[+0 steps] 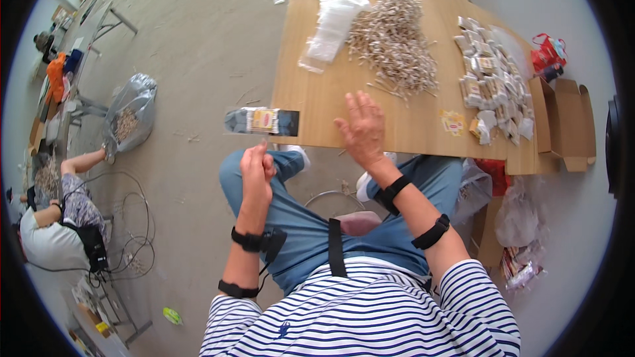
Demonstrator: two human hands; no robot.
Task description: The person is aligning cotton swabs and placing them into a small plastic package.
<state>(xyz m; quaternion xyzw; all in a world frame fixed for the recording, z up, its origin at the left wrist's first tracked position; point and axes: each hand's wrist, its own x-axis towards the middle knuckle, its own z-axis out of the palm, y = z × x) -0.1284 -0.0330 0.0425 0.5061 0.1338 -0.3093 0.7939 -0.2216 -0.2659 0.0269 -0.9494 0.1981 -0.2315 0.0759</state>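
Observation:
A small pack of cotton swabs in a clear plastic sleeve lies on a dark flat piece that juts past the table's left edge. Just below it is my left hand, its fingers curled together and their tips close to the sleeve's near edge. Whether those fingers pinch anything is hidden. My right hand is open over the table's near edge, palm down, fingers stretched out, holding nothing. Beyond it spreads a large heap of loose cotton swabs. Left of the heap lie clear plastic sleeves in a stack.
Many filled swab packs are piled on the table's right side, near a yellow printed piece. An open cardboard box stands at the right edge. On the left, a person sits near a bag of swabs; cables lie on the floor.

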